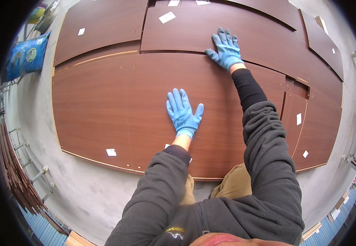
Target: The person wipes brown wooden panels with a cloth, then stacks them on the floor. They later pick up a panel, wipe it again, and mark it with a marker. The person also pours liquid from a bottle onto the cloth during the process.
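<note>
Dark reddish-brown wood panels lie spread and overlapping in front of me. My left hand (pixel 183 114), in a light blue glove, rests palm down with fingers stretched on the large near panel (pixel 92 102). Farther off and to the right, my right hand (pixel 227 50) wears a matching glove with darker fingertips. It lies flat, fingers spread, on the far panel (pixel 178 35), by the gap along that panel's near edge. Neither hand holds anything. A small white label (pixel 111 152) sits at the near panel's front left.
A smaller panel (pixel 294 119) lies to the right, below a recess. A blue sack (pixel 27 56) stands at the far left. Stacked brown boards (pixel 16 172) sit beside a metal rack (pixel 38 174) at the left. Grey floor (pixel 83 192) surrounds the panels.
</note>
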Demonstrator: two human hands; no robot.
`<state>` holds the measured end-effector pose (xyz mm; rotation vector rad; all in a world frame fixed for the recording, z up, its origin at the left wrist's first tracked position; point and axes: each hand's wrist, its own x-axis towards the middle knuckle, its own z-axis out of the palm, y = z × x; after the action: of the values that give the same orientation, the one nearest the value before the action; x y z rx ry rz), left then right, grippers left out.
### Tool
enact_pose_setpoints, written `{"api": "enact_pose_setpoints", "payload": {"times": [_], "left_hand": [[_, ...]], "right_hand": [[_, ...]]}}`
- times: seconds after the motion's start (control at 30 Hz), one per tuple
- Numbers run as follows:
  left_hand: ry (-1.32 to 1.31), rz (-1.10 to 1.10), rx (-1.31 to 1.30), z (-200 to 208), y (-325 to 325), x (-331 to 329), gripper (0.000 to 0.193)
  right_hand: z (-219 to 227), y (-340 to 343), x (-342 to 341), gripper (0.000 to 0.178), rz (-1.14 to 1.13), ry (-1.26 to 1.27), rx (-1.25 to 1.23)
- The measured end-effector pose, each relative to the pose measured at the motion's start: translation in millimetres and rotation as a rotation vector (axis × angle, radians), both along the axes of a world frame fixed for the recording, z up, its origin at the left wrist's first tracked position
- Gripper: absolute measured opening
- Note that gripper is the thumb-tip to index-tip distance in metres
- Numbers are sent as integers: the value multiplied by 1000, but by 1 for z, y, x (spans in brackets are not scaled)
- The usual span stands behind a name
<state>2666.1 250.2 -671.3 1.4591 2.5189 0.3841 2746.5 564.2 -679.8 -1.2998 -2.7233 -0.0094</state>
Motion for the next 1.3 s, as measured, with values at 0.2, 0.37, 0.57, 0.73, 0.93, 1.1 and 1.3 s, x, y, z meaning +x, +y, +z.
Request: {"api": "enact_pose_setpoints", "payload": {"times": [0.2,0.37,0.57,0.73,0.93,1.1,1.3], "left_hand": [[17,-5,-1,0,1,0,101],[7,-1,4,2,0,0,102],[8,0,-4,2,1,0,101],[-17,1,-66,4,2,0,101],[-33,0,-103,5,3,-1,101],[-6,-4,-87,6,5,-1,101],[2,-4,-96,2,4,-2,100]], "right_hand": [[-4,-14,5,81,-3,-25,-28],[-5,-17,5,80,-5,-12,-29],[-10,-29,-5,78,-96,20,-31],[-11,-40,-10,75,-106,132,6],[-5,-42,-11,72,-115,169,8],[0,-43,-13,69,-128,177,-16],[-1,-41,-15,67,-131,204,-24]]}}
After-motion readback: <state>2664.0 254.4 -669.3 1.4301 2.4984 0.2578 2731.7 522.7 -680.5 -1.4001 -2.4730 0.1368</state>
